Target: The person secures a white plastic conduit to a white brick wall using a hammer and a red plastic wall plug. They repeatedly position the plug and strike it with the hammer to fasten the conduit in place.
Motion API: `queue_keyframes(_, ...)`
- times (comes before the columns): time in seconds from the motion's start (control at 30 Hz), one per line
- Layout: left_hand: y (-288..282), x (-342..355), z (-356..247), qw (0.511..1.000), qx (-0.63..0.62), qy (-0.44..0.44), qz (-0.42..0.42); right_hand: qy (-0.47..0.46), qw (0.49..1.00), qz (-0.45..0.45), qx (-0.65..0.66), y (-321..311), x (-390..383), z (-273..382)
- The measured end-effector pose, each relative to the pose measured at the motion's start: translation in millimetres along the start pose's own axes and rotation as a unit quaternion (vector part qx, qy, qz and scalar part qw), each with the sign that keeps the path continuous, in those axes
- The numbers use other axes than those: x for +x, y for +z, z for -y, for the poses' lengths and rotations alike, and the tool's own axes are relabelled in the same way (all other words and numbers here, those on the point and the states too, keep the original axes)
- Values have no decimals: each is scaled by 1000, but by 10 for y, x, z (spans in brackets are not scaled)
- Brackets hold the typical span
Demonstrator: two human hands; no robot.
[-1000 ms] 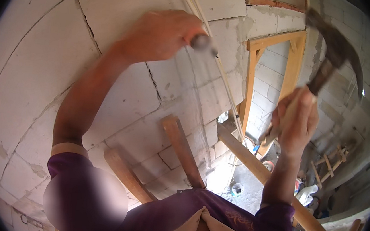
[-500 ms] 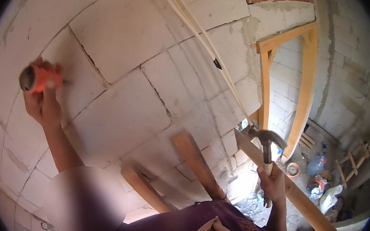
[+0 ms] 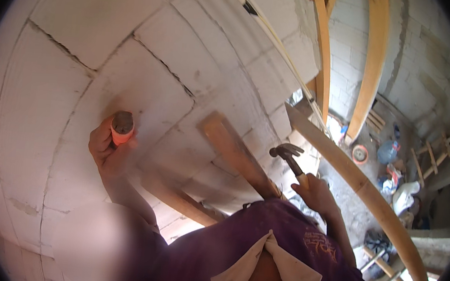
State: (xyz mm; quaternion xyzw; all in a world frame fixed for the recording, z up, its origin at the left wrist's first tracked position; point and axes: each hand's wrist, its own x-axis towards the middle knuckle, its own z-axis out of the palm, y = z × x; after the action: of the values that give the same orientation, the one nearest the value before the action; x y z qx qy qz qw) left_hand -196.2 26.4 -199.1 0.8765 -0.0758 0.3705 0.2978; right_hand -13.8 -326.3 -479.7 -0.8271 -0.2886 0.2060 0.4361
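Observation:
My left hand (image 3: 106, 150) grips an orange cylindrical piece (image 3: 122, 135) with a scuffed grey end facing the camera, held at the pale block wall (image 3: 49, 112). Whether its far end touches the wall, I cannot tell. My right hand (image 3: 316, 193) is closed round the pale handle of a claw hammer (image 3: 291, 156), low at the right beside my body. Two wooden timbers (image 3: 224, 146) stand out from the wall between my hands. A thin pale conduit with a black band (image 3: 282, 48) runs along the wall above.
A long wooden rail (image 3: 366, 192) slopes down the right. Behind it are a timber door frame (image 3: 369, 73) and a lower floor (image 3: 337, 216) with a plastic water jug (image 3: 388, 151), a round bucket (image 3: 359, 154), white sacks (image 3: 404, 198) and a rough wooden ladder (image 3: 432, 158).
The hammer has come down from high at the upper right. My left hand first moved left from near the conduit, then right and downward in view with the orange piece. The view has shifted.

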Motion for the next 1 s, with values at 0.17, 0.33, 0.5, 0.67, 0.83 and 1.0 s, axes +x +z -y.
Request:
queue_keyframes(0.17, 311, -106, 191, 997, 6, -57, 46, 14, 998, 8, -61, 134, 9, -350)
queue_keyframes(0.33, 544, -115, 266, 980, 32, -148, 133, 48, 991, 35, -121, 110, -111, -419)
queue_keyframes(0.5, 531, -145, 302, 975, 91, -98, 177, 6, 978, -194, -78, -46, -88, -352)
queue_keyframes(0.67, 494, -372, 425, 993, 37, -87, 66, 147, 915, -285, 246, -501, 30, -103)
queue_keyframes(0.83, 443, -285, 324, 982, -9, -155, 111, 121, 832, -346, 417, -946, 347, -545)
queue_keyframes(1.0, 475, -276, 370, 982, 33, -126, 137, 166, 771, -385, 479, -933, 446, -1286)
